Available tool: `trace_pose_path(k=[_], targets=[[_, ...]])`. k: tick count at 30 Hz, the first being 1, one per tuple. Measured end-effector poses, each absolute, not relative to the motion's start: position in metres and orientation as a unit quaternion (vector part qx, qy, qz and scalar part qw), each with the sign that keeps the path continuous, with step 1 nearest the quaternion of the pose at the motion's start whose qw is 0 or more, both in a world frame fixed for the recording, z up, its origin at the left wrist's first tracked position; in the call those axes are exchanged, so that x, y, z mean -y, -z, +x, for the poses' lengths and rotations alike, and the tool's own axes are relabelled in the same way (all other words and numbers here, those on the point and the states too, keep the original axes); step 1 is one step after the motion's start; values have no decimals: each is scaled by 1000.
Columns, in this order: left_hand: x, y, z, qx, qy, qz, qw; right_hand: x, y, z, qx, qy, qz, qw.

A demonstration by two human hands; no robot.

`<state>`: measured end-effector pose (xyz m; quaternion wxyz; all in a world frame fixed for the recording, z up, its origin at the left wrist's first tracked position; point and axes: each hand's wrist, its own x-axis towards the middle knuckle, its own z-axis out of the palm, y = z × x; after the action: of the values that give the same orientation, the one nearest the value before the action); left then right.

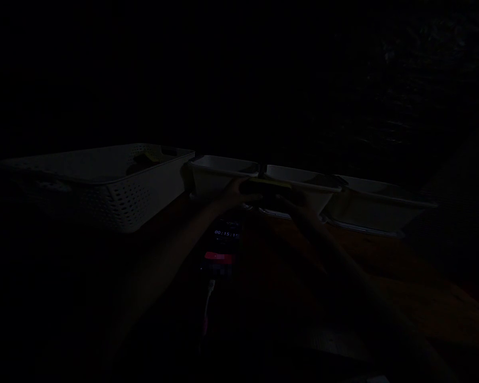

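Left hand (237, 192) and right hand (297, 206) look half-curled around opposite ends of a dark, yellow-topped object (269, 187) at twelve o'clock, before the middle bin (323, 198); it seems a two-handed hold, calling for even, steady pressure next

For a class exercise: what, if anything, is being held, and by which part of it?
A dark object with a yellowish top, too dim to identify, appears held between the left hand, at its left end, and the right hand, at its right.
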<state>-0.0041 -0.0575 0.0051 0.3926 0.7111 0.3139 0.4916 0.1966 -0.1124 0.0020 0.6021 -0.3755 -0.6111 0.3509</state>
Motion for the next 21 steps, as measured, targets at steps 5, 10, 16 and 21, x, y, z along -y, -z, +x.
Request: trace_pose_path(k=[5, 10, 16, 21], targets=[[57, -7, -5, -293, -472, 736, 387, 110, 0, 197, 598, -363, -372, 610], [57, -8, -5, -292, -467, 740, 387, 112, -2, 199, 618, -349, -375, 597], [56, -6, -5, -296, -463, 737, 393, 113, -2, 200, 628, -329, -396, 584], [57, -7, -5, -294, -461, 738, 396, 112, -2, 201, 626, -333, -391, 588]])
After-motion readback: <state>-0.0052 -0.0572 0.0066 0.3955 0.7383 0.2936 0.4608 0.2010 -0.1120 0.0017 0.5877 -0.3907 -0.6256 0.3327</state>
